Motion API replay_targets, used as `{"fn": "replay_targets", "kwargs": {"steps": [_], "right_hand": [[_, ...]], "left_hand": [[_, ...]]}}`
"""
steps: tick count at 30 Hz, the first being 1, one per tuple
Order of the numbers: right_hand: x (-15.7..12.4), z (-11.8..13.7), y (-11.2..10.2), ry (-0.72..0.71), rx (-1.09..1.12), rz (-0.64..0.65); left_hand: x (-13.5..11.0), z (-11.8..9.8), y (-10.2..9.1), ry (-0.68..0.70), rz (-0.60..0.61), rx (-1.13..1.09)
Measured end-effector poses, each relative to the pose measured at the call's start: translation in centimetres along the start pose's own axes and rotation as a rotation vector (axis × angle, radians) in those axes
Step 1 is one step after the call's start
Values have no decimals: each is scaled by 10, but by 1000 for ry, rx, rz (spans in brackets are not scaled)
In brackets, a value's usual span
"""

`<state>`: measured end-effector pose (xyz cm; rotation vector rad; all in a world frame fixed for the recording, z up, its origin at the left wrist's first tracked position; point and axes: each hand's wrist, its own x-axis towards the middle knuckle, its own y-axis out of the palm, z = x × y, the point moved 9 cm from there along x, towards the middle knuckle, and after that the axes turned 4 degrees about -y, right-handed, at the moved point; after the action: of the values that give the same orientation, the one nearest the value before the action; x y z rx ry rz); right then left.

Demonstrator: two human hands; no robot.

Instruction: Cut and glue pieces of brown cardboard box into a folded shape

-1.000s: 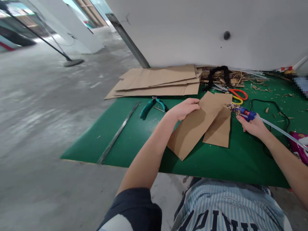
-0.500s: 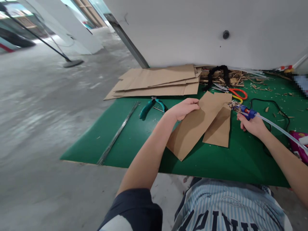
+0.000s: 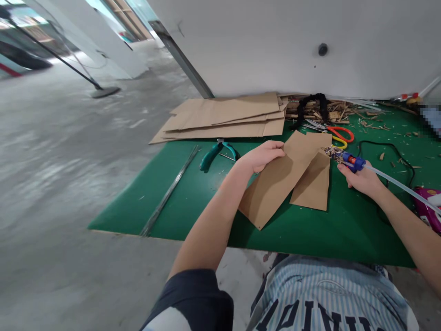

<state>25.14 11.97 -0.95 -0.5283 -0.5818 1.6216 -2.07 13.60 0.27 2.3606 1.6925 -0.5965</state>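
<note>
One glue gun [image 3: 351,160] nudged leftward, one right hand [image 3: 362,178] clamped on it, one left hand [image 3: 264,156] gripping cardboard [image 3: 283,177]

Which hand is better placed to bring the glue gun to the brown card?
Likely the right hand: it holds the glue gun, which points at the brown card. The left hand touches the card's other side, seemingly better placed to steady it.

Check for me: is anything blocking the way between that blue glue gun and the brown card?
Nothing visible is. The right hand holds the blue glue gun, its debris-crusted tip close to the brown card. The orange-handled scissors lie just beyond, not between them. Whether tip and card touch, I can't tell.
</note>
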Motion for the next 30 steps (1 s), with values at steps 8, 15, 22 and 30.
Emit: {"fn": "replay_targets", "kwargs": {"steps": [8, 15, 22, 30], "right_hand": [[1, -2, 4, 13, 144, 24], [4, -6, 7, 12, 109, 36], [1, 2, 0, -13, -39, 27], [2, -5, 6, 28, 152, 25]], "left_hand": [[0, 0, 0, -2, -1, -8], [-2, -1, 2, -16, -1, -11], [-3, -4, 1, -12, -9, 11], [-5, -4, 2, -20, -12, 28]]}}
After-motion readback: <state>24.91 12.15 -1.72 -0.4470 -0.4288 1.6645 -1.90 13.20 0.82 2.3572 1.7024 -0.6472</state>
